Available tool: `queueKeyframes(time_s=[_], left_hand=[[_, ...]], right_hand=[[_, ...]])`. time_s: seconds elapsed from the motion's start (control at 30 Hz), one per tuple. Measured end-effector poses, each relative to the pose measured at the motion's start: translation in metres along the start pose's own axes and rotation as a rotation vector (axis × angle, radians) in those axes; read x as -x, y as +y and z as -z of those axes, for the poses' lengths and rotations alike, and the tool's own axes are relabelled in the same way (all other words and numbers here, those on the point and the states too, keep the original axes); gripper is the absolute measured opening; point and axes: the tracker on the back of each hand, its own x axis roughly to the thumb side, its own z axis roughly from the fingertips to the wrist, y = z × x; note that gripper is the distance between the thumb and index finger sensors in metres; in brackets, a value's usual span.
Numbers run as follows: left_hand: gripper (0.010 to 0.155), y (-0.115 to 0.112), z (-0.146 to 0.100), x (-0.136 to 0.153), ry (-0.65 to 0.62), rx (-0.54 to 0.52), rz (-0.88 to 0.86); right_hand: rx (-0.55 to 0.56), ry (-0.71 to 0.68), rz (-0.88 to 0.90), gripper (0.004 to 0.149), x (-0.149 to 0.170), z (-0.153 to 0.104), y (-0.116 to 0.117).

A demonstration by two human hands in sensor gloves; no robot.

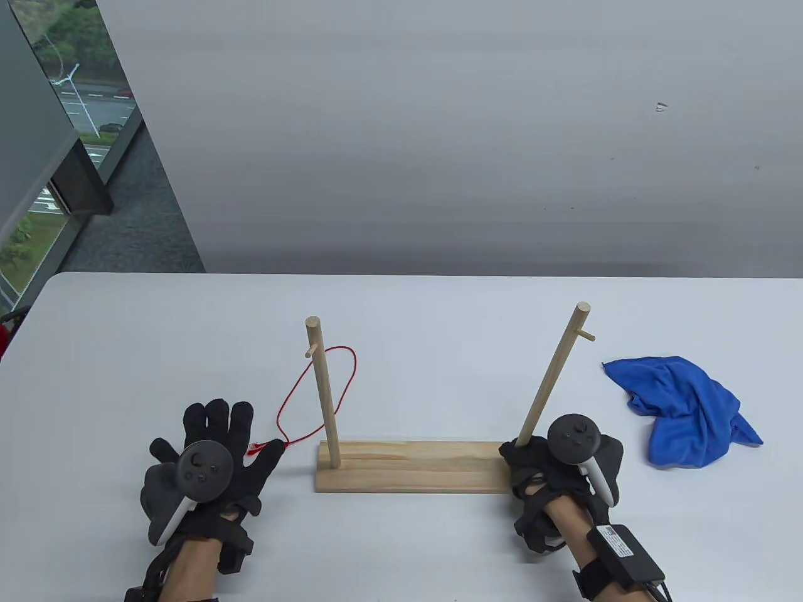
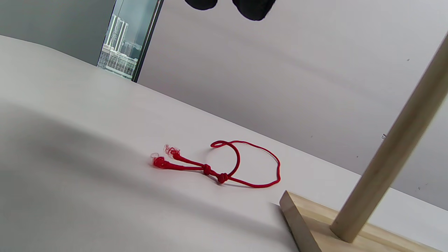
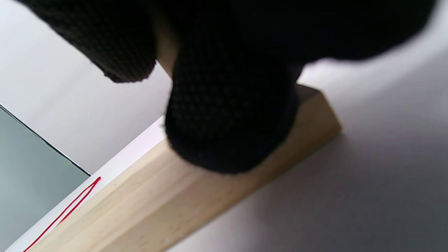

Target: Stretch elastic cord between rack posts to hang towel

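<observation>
A wooden rack base [image 1: 414, 467] carries a left post [image 1: 324, 395] and a right post [image 1: 552, 376], each with a small peg near the top. A red elastic cord [image 1: 317, 392] lies as a loose loop on the table by the left post; the left wrist view shows it [image 2: 238, 164] flat on the table, knotted ends free. My left hand [image 1: 216, 433] is open, fingers spread, just left of the cord's frayed ends. My right hand [image 1: 546, 461] grips the foot of the right post, its fingers [image 3: 227, 105] over the base's end [image 3: 157, 203]. A crumpled blue towel [image 1: 687, 411] lies right of the rack.
The white table's far edge [image 1: 401, 276] meets a grey wall. A window and floor gap lie beyond the table's left edge. The left post [image 2: 392, 157] and base corner [image 2: 304, 224] stand right of the cord in the left wrist view.
</observation>
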Motion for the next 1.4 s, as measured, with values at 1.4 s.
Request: queueKeyframes(time_s=[1.4], left_hand=[[0.073, -0.054, 0.060, -0.024, 0.196, 0.230, 0.284]], right_hand=[[0.204, -0.186, -0.142, 0.068, 0.024, -0.056, -0.077]])
